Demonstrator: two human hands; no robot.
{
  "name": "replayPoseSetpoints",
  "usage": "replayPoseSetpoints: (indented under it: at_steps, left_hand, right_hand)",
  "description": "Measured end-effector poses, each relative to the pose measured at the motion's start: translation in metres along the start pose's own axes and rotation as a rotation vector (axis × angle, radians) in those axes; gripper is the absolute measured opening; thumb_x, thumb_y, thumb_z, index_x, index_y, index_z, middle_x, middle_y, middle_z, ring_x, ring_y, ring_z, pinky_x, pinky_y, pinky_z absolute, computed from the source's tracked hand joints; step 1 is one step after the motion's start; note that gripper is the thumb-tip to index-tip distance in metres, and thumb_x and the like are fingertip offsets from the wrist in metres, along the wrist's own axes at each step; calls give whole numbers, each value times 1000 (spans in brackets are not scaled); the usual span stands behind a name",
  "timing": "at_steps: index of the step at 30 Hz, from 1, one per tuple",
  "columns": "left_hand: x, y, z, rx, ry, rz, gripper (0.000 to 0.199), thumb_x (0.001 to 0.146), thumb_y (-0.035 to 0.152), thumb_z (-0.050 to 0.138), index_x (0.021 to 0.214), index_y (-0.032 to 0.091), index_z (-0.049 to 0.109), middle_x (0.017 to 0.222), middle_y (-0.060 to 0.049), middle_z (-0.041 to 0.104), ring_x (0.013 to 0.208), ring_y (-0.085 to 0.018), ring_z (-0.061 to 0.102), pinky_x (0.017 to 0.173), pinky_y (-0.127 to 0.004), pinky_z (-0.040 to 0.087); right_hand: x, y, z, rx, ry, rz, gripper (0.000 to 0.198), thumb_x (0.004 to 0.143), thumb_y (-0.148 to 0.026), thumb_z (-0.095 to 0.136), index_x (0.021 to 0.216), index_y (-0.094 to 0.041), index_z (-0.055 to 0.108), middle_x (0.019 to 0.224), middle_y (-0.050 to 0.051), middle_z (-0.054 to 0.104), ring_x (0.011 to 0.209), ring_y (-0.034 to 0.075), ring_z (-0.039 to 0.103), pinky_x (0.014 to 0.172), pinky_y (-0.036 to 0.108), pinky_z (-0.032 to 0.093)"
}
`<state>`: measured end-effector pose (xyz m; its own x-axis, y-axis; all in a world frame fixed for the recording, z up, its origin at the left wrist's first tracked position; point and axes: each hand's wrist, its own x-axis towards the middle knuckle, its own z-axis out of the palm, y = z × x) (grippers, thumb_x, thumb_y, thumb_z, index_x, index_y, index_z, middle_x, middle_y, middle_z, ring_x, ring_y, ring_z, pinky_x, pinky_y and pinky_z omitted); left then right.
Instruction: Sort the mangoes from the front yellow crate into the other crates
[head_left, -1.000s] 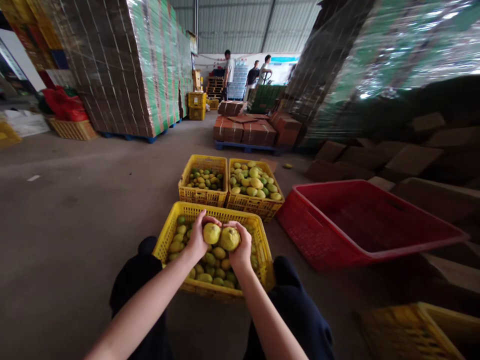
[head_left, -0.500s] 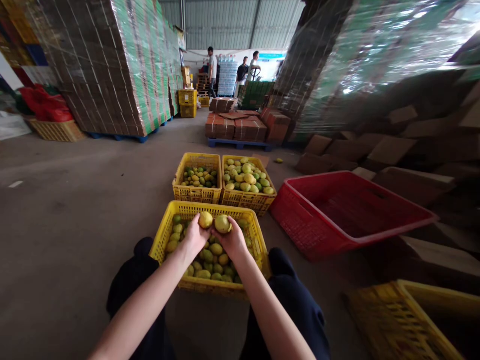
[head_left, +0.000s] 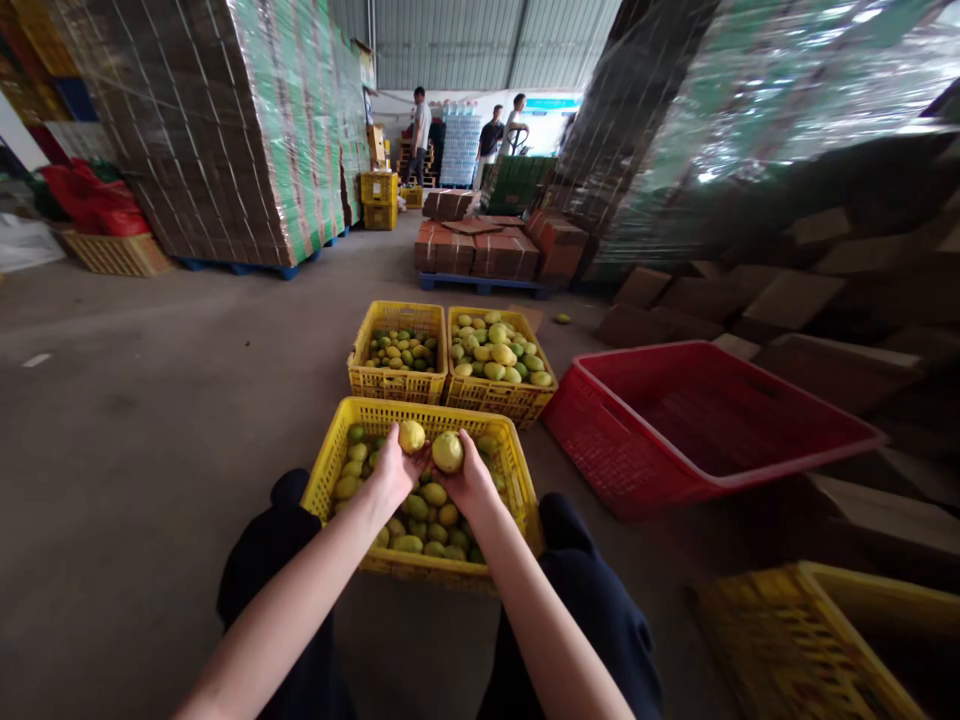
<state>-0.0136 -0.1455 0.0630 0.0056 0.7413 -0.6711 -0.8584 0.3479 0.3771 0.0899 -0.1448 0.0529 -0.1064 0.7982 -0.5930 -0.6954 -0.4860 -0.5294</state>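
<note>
Over the near yellow crate, my two hands are close together, each closed around a lemon. In my left hand is a yellow lemon, its upper side showing. My right hand has a larger, greenish-yellow lemon. Below them, green and yellow lemons fill the lower part of this crate, which stands between my knees. Some of the fruit is hidden beneath my hands and forearms.
Behind stand two more yellow crates, one with small fruit and one heaped with larger lemons. A red crate is at the right, another yellow crate nearer. Flattened cartons lie on a pallet; several people are farther back.
Both hands still hold their lemons over the crate. The right-hand lemon has turned slightly and its blossom end shows more. The whole view has shifted a little.
</note>
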Motion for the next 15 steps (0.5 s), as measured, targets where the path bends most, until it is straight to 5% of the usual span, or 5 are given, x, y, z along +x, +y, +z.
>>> replayPoseSetpoints:
  at_steps: [7, 10, 15]
  left_hand:
    - [4, -3, 1, -21, -6, 47, 32, 100, 36, 41, 81, 14, 56, 65, -4, 59, 54, -12, 56, 47, -19, 51]
    - [5, -4, 2, -64, -47, 113, 19, 98, 24, 47, 86, 14, 58, 71, -4, 65, 61, -13, 62, 54, -21, 55]
    - [-2, 2, 4, -36, -206, 148, 12, 95, 12, 51, 90, 12, 62, 78, -6, 69, 69, -13, 66, 62, -22, 58]
  right_hand:
    - [6, 1, -6, -40, -17, -6, 24, 92, -40, 52, 82, -18, 57, 61, 3, 65, 60, 19, 66, 47, 27, 53]
    - [7, 2, -10, -78, -17, -153, 20, 82, -35, 68, 85, -20, 56, 64, -1, 65, 64, 19, 67, 48, 25, 53]
    - [-4, -2, -13, -172, -104, -430, 43, 64, -28, 83, 96, -25, 54, 79, -5, 68, 68, 15, 66, 47, 21, 52]
